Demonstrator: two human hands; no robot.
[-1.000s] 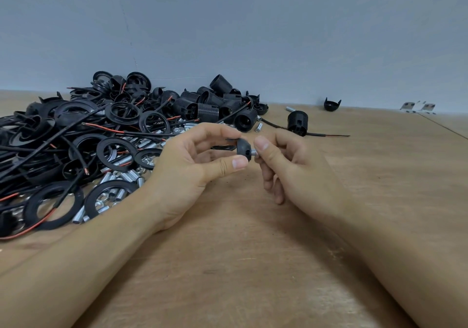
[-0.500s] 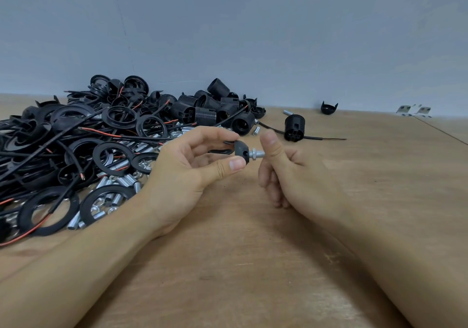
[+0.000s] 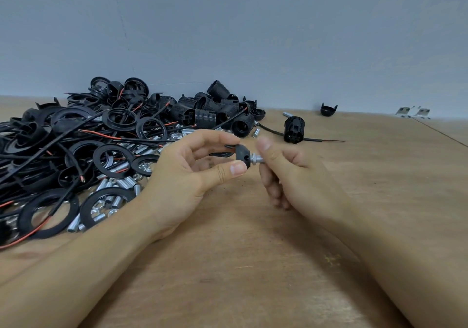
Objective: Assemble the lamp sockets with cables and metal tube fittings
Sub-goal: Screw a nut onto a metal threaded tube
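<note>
Head view: my left hand [image 3: 192, 173] pinches the black socket cap [image 3: 241, 155] above the wooden table [image 3: 253, 264], steadying it so my right hand [image 3: 291, 173], fingers curled round the threaded metal tube [image 3: 256, 160], can twist it in.

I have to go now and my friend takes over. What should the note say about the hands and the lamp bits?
Left hand: pinches the black socket cap between thumb and fingers, held above the table.
Right hand: fingers are on the metal tube fitting sticking out of the cap's right side; the grip itself is blurred.
Done: the fitting sits in the cap.
Left: how tight it is cannot be seen. No cable visibly runs through this cap.
Spare parts: the pile of sockets, rings, cables and tubes lies to the left. One socket with a cable stands apart behind the hands.
</note>
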